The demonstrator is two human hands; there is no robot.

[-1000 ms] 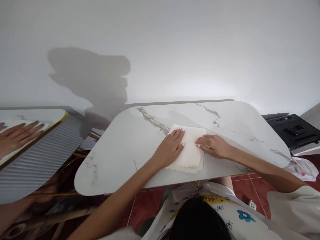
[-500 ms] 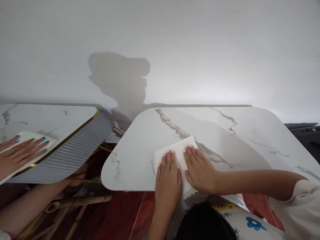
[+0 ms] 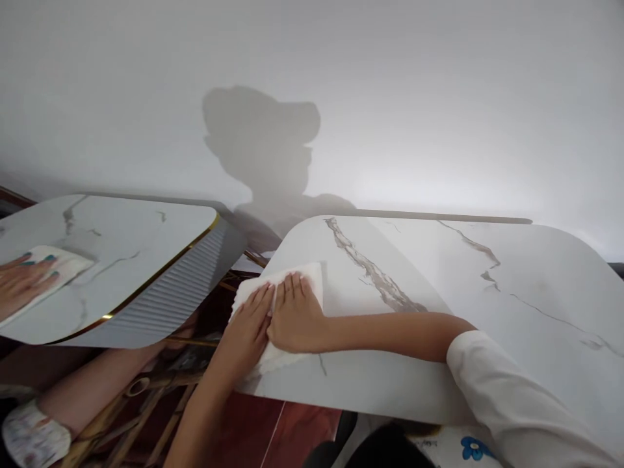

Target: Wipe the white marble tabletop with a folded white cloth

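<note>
A white cloth (image 3: pixel 253 281) lies on the left end of a white marble-patterned tabletop (image 3: pixel 380 377), and its left part reaches the rounded edge. My left hand (image 3: pixel 246 335) rests flat on the cloth with its fingers stretched out. Close beside it, my right hand (image 3: pixel 297 318) also presses flat on the cloth, fingers extended, its palm side touching the left hand. Both palms are hidden, as is the part of the cloth beneath them. Brown-grey veins run across the tabletop to the right of the hands.
At left, another person's hand (image 3: pixel 24 283) with painted nails lies on a white cloth (image 3: pixel 73 263) upon a second marble-patterned table (image 3: pixel 141 227) with gold trim. Below are a bamboo frame (image 3: pixel 127 416) and red floor (image 3: pixel 302 429). A pale wall (image 3: pixel 414 97) stands behind both tables.
Both my hands have slid left with the cloth, from the tabletop's front middle to its left end, and come together. The view has shifted left. The other person's hand remains on its cloth.
</note>
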